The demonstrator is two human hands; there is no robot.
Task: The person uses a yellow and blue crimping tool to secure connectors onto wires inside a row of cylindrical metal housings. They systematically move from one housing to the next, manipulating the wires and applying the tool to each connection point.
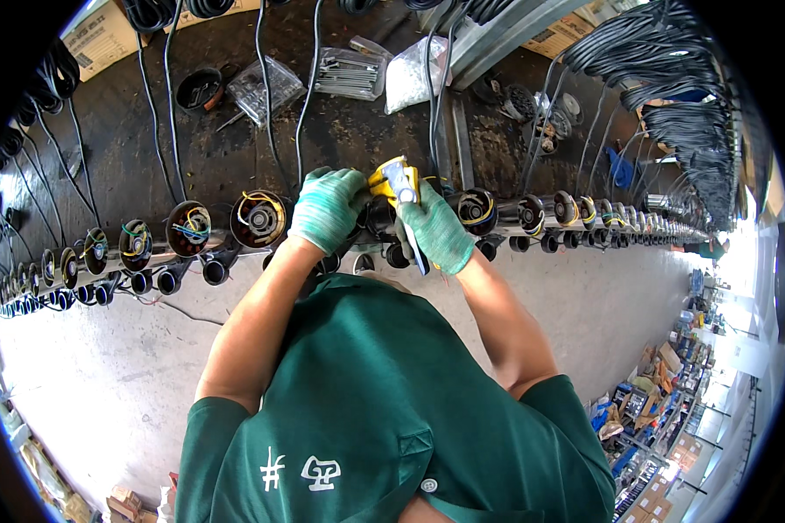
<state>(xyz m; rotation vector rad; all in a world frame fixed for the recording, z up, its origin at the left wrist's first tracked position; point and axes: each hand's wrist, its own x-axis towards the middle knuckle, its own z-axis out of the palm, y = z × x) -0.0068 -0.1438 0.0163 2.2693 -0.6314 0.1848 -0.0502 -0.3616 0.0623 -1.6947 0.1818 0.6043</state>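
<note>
My right hand (440, 232), in a green-and-white glove, is wrapped round a wire stripper (399, 181) with a yellow and grey head and a blue handle. Close to the tool's head, my left hand (326, 209) wears a similar glove, its fingers pinched together. What lies between those fingertips is hidden. Both hands are over a row of round, open-ended motor housings. Left of my left hand, one housing (259, 219) shows a coil and yellow wires inside. Another housing (476, 211), with blue and yellow wires, stands to the right of my right hand.
Black cables (265, 96) run down to the housings across a dark, worn bench (358, 131). On it lie a bag of long screws (350, 73), a white plastic bag (414, 73) and a black bowl (201, 90). Thick cable bundles (645, 52) sit at the far right. Crowded shelves (663, 410) stand lower right.
</note>
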